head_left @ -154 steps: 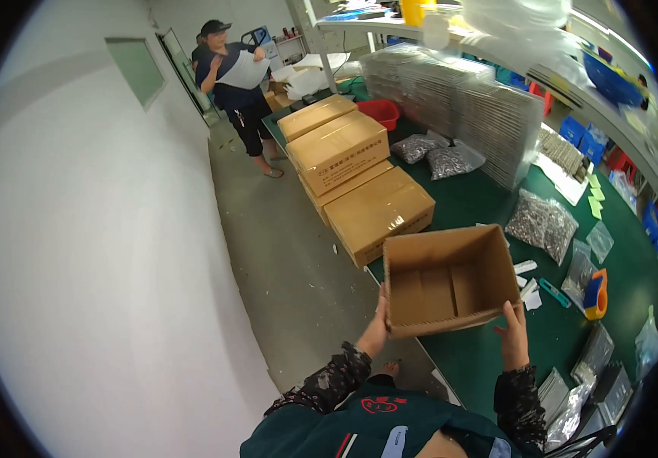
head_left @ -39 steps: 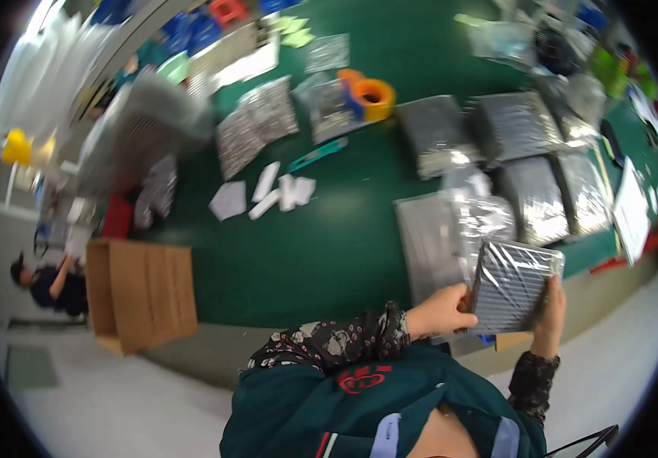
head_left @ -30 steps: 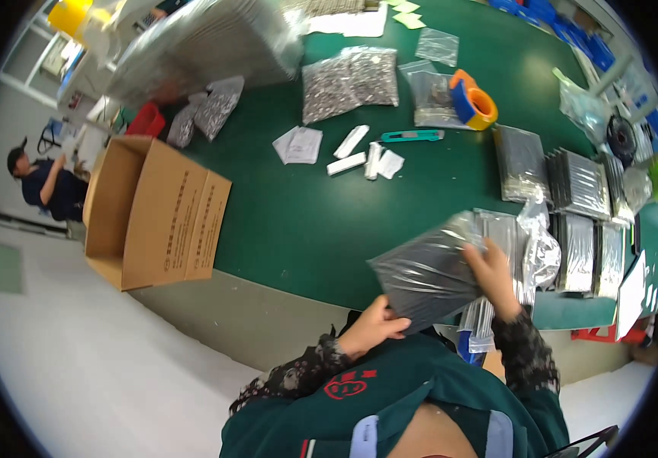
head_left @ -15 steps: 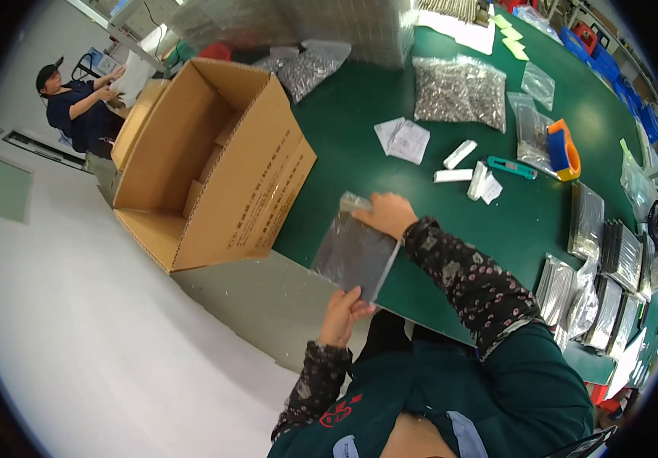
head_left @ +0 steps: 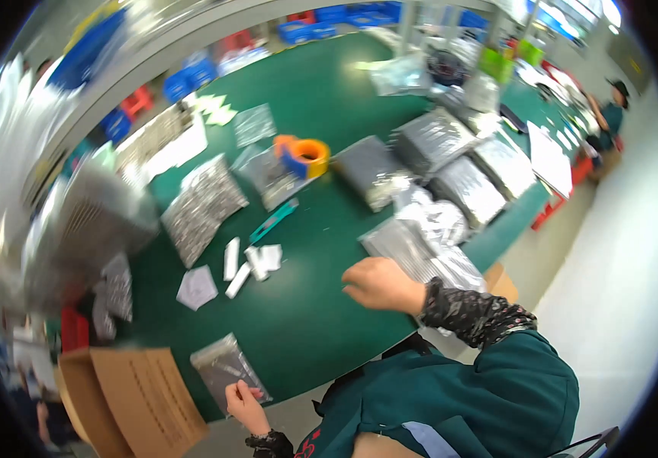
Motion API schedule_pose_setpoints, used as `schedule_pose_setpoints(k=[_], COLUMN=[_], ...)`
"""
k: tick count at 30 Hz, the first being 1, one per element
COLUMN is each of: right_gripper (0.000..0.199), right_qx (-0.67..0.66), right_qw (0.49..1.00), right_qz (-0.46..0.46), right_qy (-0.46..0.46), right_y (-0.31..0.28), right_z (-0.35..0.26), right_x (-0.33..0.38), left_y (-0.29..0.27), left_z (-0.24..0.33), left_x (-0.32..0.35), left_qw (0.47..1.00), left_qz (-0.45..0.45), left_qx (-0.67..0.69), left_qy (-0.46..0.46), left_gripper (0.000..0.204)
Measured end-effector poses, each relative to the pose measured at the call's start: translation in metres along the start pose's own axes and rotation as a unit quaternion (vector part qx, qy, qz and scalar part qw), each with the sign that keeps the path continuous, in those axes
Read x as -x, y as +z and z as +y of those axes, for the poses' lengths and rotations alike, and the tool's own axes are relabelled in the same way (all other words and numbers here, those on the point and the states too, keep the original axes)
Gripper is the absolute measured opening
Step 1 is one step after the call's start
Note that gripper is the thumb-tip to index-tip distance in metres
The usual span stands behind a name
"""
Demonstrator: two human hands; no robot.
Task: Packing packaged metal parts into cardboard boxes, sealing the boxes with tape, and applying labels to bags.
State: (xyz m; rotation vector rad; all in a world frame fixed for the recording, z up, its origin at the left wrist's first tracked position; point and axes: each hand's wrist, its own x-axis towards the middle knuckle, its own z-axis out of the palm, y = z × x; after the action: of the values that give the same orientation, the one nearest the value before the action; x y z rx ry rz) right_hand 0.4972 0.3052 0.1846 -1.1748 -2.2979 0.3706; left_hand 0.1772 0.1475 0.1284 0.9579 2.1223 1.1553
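Observation:
At the table's near left edge, a flat dark grey piece in a clear plastic bag (head_left: 226, 366) lies beside the cardboard box. My left hand (head_left: 246, 406) is closed on the near edge of this bag, thumb on top. My right hand (head_left: 381, 285) is off the bag, over the table just left of a stack of thin grey bagged pieces (head_left: 401, 243). Its fingers are curled together, and nothing shows in them. Crumpled clear plastic (head_left: 437, 217) lies beside that stack.
Open cardboard box (head_left: 146, 389) at lower left. Bagged dark stacks (head_left: 432, 141) fill the right side. Farther in are tape rolls (head_left: 306, 158), a teal cutter (head_left: 274, 221), white pieces (head_left: 239, 278) and a bag of small metallic parts (head_left: 205, 210). A metal shelf beam (head_left: 153, 57) crosses the far side.
My view has swung to the right. My right hand has let go of the bagged piece and moved right toward the stacks; my left hand has stayed on the bag.

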Motion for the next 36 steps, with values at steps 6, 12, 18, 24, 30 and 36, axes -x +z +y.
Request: schedule_pose_setpoints(k=[6,12,18,24,30,36], right_gripper=[0.013,0.033,0.052,0.027,0.02,0.021], right_qx=[0.142,0.158,0.127,-0.023,-0.207,-0.234], right_qw=[0.946,0.899,0.825,0.912,0.843,0.688], right_qz=[0.126,0.247,0.449,0.313,0.444,0.561], right_qy=[0.262,0.324,0.32,0.262,0.222,0.396], right_y=[-0.141,-0.239,-0.278,-0.277,-0.297,-0.289], right_z=[0.114,0.281,0.412,0.42,0.409,0.503], right_x=[0.102,0.112,0.061,0.045,0.135,0.167], left_y=[0.126,0.23,0.265,0.261,0.265,0.264], left_z=[0.093,0.089,0.077,0.082,0.087,0.071], left_x=[0.02,0.07,0.093,0.091,0.092,0.087], left_qw=[0.972,0.914,0.873,0.861,0.859,0.85], left_qz=[-0.175,-0.081,-0.066,-0.028,-0.021,-0.024], left_qx=[0.05,-0.229,-0.393,-0.409,-0.429,-0.448], left_qy=[0.148,0.326,0.283,0.299,0.279,0.276], left_gripper=[0.015,0.016,0.033,0.037,0.039,0.042])
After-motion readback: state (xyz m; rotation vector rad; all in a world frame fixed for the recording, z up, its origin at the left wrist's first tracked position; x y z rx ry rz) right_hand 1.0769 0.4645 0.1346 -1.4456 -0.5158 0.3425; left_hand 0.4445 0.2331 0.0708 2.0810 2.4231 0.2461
